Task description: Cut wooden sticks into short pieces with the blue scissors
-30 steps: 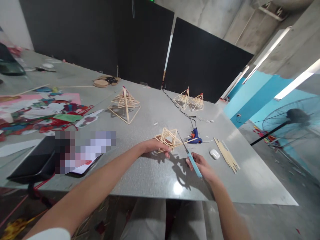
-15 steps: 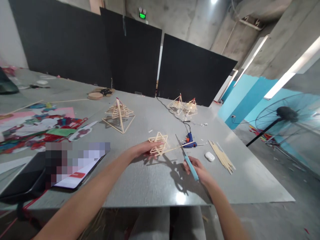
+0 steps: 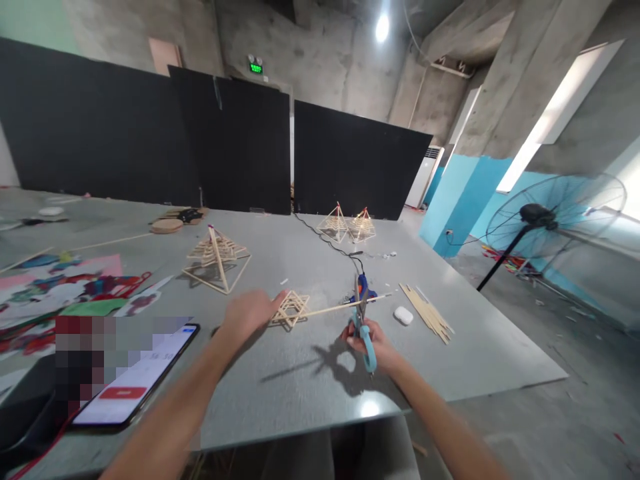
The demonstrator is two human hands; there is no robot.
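Observation:
My left hand is closed on the left side of a small star-shaped frame of thin wooden sticks, its fingers partly hidden. One long wooden stick runs from this frame to the right. Scissors with light-blue handles are gripped in my right hand, blades pointing away from me. The blades cross the long stick in view; whether they touch it I cannot tell. Just behind them lies a blue glue gun, its cord running back across the table.
A larger stick pyramid stands left, with two more pyramids at the back. Right of the scissors lie a white earbud case and several flat wooden sticks. A phone and coloured paper cutouts occupy the left side.
The scissors have turned more upright and now overlap the long stick. My left hand and the frame have shifted left in view, while the whole view has swung slightly right and up.

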